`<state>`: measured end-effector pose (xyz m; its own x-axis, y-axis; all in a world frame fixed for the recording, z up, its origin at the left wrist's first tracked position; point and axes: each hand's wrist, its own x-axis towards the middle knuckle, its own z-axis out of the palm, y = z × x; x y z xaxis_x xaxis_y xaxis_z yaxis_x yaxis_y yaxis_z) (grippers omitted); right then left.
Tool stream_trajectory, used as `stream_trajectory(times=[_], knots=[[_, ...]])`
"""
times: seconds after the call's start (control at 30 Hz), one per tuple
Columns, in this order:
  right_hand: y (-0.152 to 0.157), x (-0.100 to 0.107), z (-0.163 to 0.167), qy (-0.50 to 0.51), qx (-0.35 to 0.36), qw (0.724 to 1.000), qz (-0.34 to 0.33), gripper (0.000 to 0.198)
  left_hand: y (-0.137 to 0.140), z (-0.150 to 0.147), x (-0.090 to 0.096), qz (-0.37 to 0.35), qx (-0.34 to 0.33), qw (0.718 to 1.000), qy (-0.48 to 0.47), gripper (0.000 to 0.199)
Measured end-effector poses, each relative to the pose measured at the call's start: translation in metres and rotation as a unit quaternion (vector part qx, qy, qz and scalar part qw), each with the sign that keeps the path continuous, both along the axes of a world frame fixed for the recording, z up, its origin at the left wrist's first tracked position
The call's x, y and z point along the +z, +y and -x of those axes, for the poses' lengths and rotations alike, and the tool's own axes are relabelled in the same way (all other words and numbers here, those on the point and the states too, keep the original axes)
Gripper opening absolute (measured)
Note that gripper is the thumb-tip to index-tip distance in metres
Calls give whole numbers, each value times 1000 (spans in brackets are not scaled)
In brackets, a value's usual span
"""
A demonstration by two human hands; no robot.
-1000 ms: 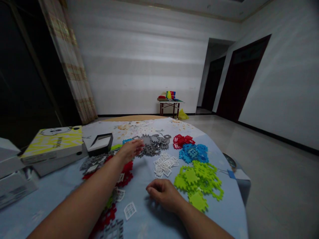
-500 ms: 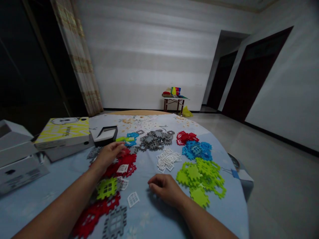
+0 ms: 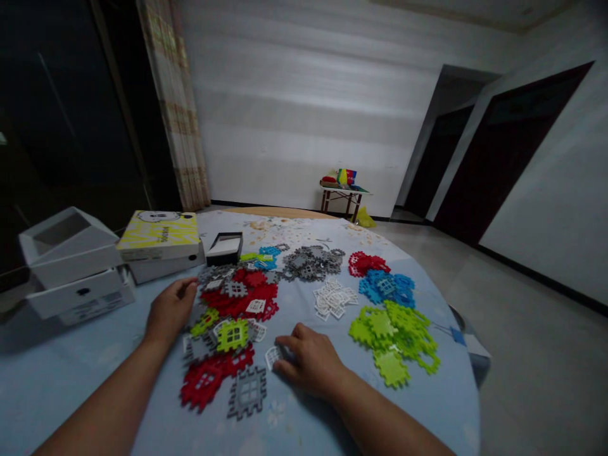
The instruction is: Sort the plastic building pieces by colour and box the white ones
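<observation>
A yellow box (image 3: pixel 159 235) and grey heap (image 3: pixel 311 263) lie beyond the mixed pile (image 3: pixel 237 301); the right hand (image 3: pixel 311 361) parts thumb and forefinger at a white window piece (image 3: pixel 272 358); the left hand (image 3: pixel 171 310) curls beside the pile, grip unclear

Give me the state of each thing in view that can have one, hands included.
Left hand: fingers curled beside the mixed pile; grip unclear.
Right hand: thumb and forefinger apart at a white piece; contact unclear.
White piece: off the mixed pile.
Mixed pile: colours jumbled.
Grey pile: heaped.
White pile: heaped.
Red pile: heaped.
Blue pile: heaped.
Green pile: heaped.
Black box: open.
Upper white box: open.
Nearer door: apparently shut.
Curtain: gathered.
</observation>
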<state>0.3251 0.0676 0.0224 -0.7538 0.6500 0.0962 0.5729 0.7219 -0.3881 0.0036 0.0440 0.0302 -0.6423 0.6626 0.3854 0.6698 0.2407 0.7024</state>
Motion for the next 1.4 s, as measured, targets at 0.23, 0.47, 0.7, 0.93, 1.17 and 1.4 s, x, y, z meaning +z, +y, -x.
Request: stream_trajectory(times=[0.23,0.47,0.7,0.93,1.17,1.4], knots=[[5,-7,-2,138,-14,986,89,18,4,2,-14,10,-26,1000,8,41],[49,1,-32,278,-137,950,44,21,4,2,-16,17,-40,999,7,42],[76,21,-52,304,-232,922,-55,34,7,4,-21,5,-32,999,2,44],[28,23,-5,180,-19,982,45,23,10,2,-24,-8,-36,999,-3,46],[-19,28,15,53,146,981,120,64,8,1,-23,-6,-32,999,7,44],[-18,24,12,44,146,981,122,58,8,2,-22,8,-36,999,12,46]])
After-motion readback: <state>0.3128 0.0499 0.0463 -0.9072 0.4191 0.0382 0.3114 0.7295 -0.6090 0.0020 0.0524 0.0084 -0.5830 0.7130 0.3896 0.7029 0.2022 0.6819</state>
